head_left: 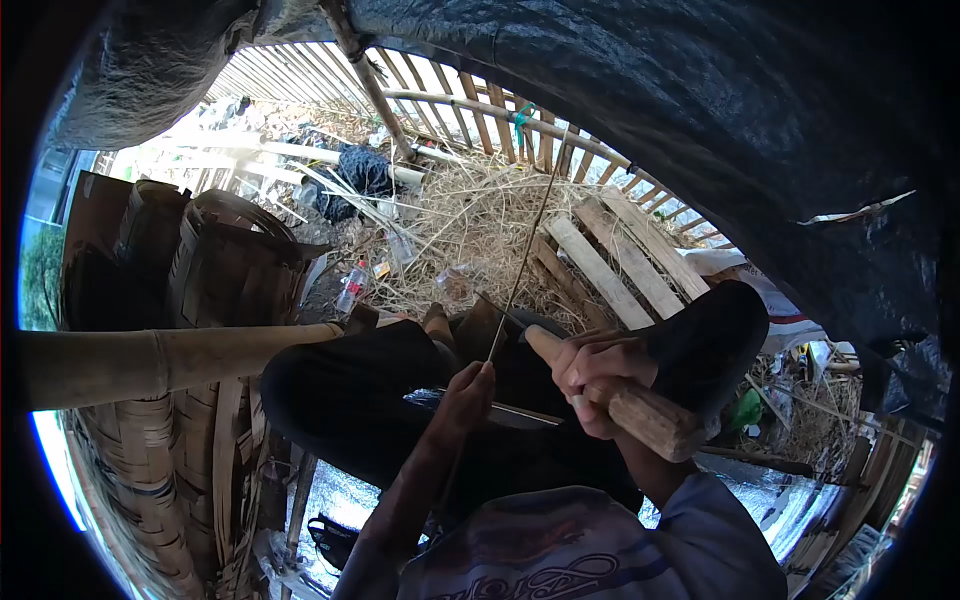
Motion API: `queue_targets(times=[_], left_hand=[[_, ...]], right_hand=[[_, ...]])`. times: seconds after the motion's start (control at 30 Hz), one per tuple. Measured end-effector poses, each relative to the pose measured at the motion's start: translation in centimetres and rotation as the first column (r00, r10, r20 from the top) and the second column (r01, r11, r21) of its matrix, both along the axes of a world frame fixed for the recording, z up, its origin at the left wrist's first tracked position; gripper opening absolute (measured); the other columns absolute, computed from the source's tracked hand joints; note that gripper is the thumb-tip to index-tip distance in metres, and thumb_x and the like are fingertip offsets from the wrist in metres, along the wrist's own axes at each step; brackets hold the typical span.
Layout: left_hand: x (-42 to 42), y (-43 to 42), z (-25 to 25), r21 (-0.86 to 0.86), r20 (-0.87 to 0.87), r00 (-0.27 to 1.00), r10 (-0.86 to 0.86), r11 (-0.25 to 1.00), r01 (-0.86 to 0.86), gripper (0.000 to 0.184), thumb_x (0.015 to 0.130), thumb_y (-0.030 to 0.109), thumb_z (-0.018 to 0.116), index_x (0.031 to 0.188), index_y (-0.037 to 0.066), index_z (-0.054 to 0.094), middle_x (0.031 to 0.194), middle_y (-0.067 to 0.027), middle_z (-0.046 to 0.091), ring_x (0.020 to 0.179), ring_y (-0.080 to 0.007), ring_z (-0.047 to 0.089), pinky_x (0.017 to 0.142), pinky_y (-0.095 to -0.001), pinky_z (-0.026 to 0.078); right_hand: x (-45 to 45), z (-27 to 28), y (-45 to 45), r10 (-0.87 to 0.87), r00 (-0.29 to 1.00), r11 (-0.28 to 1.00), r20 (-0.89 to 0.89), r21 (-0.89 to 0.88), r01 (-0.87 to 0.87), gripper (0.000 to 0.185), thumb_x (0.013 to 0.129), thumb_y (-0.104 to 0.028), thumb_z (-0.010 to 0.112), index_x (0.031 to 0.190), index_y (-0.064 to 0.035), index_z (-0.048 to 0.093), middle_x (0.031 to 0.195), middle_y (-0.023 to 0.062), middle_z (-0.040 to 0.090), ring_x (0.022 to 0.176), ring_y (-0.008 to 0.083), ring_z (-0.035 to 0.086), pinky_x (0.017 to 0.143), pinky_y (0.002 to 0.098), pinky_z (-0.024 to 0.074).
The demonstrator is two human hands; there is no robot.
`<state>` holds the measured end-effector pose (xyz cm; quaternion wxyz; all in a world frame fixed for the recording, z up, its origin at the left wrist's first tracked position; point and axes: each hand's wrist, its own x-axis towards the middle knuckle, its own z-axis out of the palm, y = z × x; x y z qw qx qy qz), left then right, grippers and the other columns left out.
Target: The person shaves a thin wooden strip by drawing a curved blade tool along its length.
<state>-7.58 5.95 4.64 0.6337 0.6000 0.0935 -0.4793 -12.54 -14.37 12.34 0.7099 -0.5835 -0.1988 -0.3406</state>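
My left hand [467,398] pinches a long, thin bamboo strip [530,248] in front of my lap. The strip runs upward and slightly right from my fingers, toward the slatted fence. My right hand [598,375] is wrapped round the thick wooden handle of a knife [648,415]. Its narrow dark blade points up and left, and its tip seems to meet or cross the strip just above my left fingers. Whether blade and strip touch, I cannot tell. Both hands are between my bent knees, which are in dark trousers.
A thick bamboo pole [200,360] juts in from the left, above rolled woven bamboo sheets [235,265]. Wooden planks [620,260] lie ahead to the right, beside straw-like shavings [470,220]. A plastic bottle [352,286] is on the ground. Dark tarpaulin [700,110] hangs overhead.
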Motion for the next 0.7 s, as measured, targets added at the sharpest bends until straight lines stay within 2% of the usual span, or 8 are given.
queue_targets(times=[0.03, 0.17, 0.23, 0.27, 0.37, 0.57, 0.63, 0.7], left_hand=[[0.0, 0.0, -0.6, -0.015, -0.043, 0.998, 0.034, 0.999, -0.035, 0.023, 0.100, 0.024, 0.049, 0.082, 0.010, 0.051, 0.063, 0.0070, 0.041, 0.050, -0.0026, 0.038, 0.041, -0.0193, 0.030], [-0.8, 0.3, -3.1, -0.084, 0.007, 0.993, 0.117, 0.990, -0.116, 0.022, 0.100, 0.023, 0.049, 0.082, 0.009, 0.051, 0.063, 0.0067, 0.042, 0.050, -0.0027, 0.038, 0.042, -0.0198, 0.030], [-0.9, 0.2, -2.9, -0.045, 0.113, 0.990, 0.082, 0.996, -0.078, 0.023, 0.100, 0.022, 0.048, 0.082, 0.009, 0.051, 0.064, 0.0060, 0.042, 0.051, -0.0027, 0.038, 0.043, -0.0204, 0.029], [-1.3, 0.2, -3.3, -0.051, 0.105, 0.991, 0.080, 0.996, -0.075, 0.023, 0.100, 0.022, 0.048, 0.082, 0.009, 0.051, 0.064, 0.0060, 0.042, 0.051, -0.0027, 0.038, 0.043, -0.0204, 0.029], [-1.9, 0.3, -4.4, 0.036, 0.178, 0.984, -0.018, 0.999, 0.012, 0.023, 0.100, 0.021, 0.047, 0.082, 0.008, 0.050, 0.063, 0.0056, 0.042, 0.051, -0.0028, 0.036, 0.043, -0.0209, 0.028], [-0.8, -0.2, -2.1, -0.006, 0.137, 0.986, 0.092, 0.996, -0.092, 0.023, 0.100, 0.021, 0.048, 0.081, 0.009, 0.049, 0.062, 0.0060, 0.040, 0.051, -0.0021, 0.034, 0.042, -0.0216, 0.027], [-1.2, -0.3, -2.2, 0.041, 0.097, 0.994, 0.050, 0.998, -0.054, 0.023, 0.100, 0.021, 0.048, 0.080, 0.009, 0.048, 0.061, 0.0064, 0.037, 0.050, -0.0020, 0.033, 0.042, -0.0222, 0.026], [-1.3, -0.3, -2.7, 0.020, 0.086, 0.993, 0.078, 0.997, -0.080, 0.023, 0.100, 0.020, 0.048, 0.080, 0.009, 0.048, 0.061, 0.0065, 0.037, 0.049, -0.0020, 0.032, 0.041, -0.0223, 0.025]], right_hand=[[0.4, 0.2, 0.7, 0.041, 0.999, 0.995, 0.036, -0.087, -0.037, 0.020, 0.078, -0.009, 0.066, 0.088, -0.0009, 0.051, 0.058, 0.0010, 0.052, 0.050, 0.0151, 0.056, 0.046, 0.0291, 0.0458], [0.4, -0.5, 2.7, 0.071, 0.997, 0.971, 0.019, -0.231, -0.065, 0.021, 0.069, -0.005, 0.069, 0.084, -0.0024, 0.054, 0.060, 0.0024, 0.055, 0.049, 0.0173, 0.058, 0.047, 0.0294, 0.0475], [0.7, -1.4, 2.5, 0.092, 0.994, 0.960, 0.058, -0.272, -0.072, 0.020, 0.067, -0.006, 0.070, 0.079, -0.0037, 0.055, 0.060, 0.0022, 0.055, 0.050, 0.0175, 0.058, 0.046, 0.0292, 0.0463], [0.8, -2.3, 2.0, 0.059, 0.998, 0.947, -0.008, -0.316, -0.058, 0.021, 0.061, -0.009, 0.073, 0.075, -0.0080, 0.058, 0.060, -0.0011, 0.051, 0.050, 0.0165, 0.056, 0.047, 0.0286, 0.0418], [1.5, -4.9, 0.3, 0.037, 0.994, 0.932, -0.099, -0.356, -0.070, 0.021, 0.060, -0.010, 0.073, 0.074, -0.0073, 0.057, 0.060, -0.0008, 0.051, 0.050, 0.0170, 0.055, 0.048, 0.0294, 0.0422], [0.9, -1.7, 1.2, 0.155, 0.988, 0.925, -0.012, -0.349, -0.150, 0.020, 0.062, -0.011, 0.072, 0.076, -0.0077, 0.058, 0.060, 0.0002, 0.051, 0.051, 0.0181, 0.057, 0.048, 0.0296, 0.0442], [1.8, -3.8, -0.1, 0.078, 0.985, 0.919, -0.155, -0.373, -0.131, 0.020, 0.062, -0.012, 0.072, 0.076, -0.0081, 0.058, 0.059, 0.0004, 0.051, 0.051, 0.0191, 0.056, 0.048, 0.0296, 0.0440], [2.3, -4.0, 0.0, 0.012, 0.990, 0.936, -0.142, -0.347, -0.061, 0.021, 0.062, -0.012, 0.072, 0.076, -0.0083, 0.058, 0.059, 0.0000, 0.050, 0.051, 0.0192, 0.056, 0.048, 0.0299, 0.0435]])
